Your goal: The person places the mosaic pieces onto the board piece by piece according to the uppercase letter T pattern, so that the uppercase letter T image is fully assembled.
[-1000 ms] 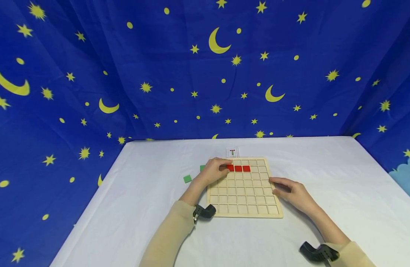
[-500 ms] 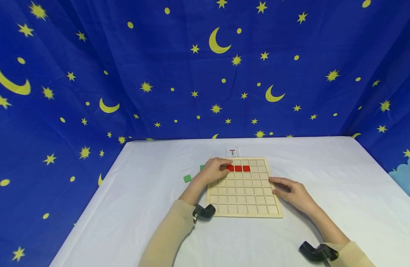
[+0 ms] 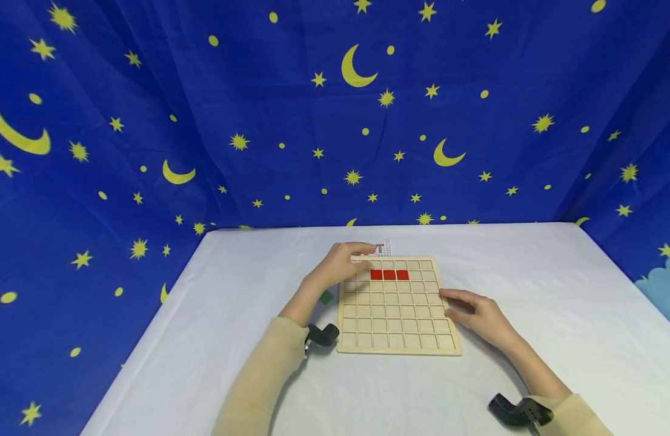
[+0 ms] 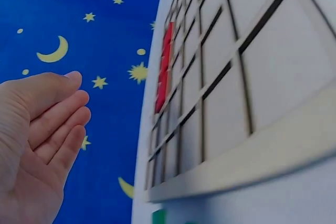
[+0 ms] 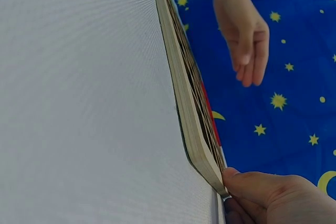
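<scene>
A light wooden grid board [image 3: 397, 324] lies on the table, with three red square tiles [image 3: 389, 275] side by side in one of its far rows. My left hand [image 3: 335, 264] hovers over the far left corner of the board, thumb and fingers apart with nothing between them. The left wrist view shows its fingers [image 4: 65, 129] nearly straight. My right hand [image 3: 479, 315] rests against the board's right edge, touching it with index finger and thumb [image 5: 252, 184]. One green tile [image 3: 326, 297] shows beside the left forearm; another green tile is hidden by the hand in the head view.
Behind the board lies a small pattern card [image 3: 386, 248], partly covered by my left fingers. A white cloth covers the table [image 3: 204, 339]. A blue curtain [image 3: 291, 109] with moons and stars hangs at the back and both sides.
My left hand has lifted off the red tiles and moved up and left, uncovering the leftmost red tile and covering part of the card. The right hand and board stay in place.
</scene>
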`<act>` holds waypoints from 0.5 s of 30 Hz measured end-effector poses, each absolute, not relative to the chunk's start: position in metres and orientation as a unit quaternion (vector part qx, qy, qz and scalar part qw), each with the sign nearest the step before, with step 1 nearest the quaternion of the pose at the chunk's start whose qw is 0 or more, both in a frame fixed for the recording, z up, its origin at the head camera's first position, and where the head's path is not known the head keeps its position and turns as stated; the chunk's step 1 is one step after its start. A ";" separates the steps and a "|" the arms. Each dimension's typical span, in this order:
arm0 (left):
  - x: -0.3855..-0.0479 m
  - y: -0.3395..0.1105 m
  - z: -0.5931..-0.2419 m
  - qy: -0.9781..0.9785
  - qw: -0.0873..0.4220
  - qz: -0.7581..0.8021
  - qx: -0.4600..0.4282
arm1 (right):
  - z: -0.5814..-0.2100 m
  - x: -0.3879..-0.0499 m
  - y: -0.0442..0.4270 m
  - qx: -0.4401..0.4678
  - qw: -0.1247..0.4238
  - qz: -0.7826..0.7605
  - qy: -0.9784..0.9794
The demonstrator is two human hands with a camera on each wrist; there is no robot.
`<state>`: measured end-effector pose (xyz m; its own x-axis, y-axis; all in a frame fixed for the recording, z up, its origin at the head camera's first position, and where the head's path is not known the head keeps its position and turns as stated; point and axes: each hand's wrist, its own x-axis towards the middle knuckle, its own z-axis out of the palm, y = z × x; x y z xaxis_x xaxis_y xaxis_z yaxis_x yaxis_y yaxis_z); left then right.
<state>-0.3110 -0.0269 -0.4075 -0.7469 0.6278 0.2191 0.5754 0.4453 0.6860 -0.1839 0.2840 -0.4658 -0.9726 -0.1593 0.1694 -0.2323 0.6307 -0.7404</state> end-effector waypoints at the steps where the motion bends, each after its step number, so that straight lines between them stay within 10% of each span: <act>1: -0.311 -0.029 -0.405 0.848 0.032 0.394 0.355 | -0.466 -0.184 0.284 0.107 0.043 0.415 -0.902; 15: -0.319 -0.072 -0.410 0.853 0.014 0.414 0.319 | -0.467 -0.185 0.284 0.100 0.034 0.414 -0.904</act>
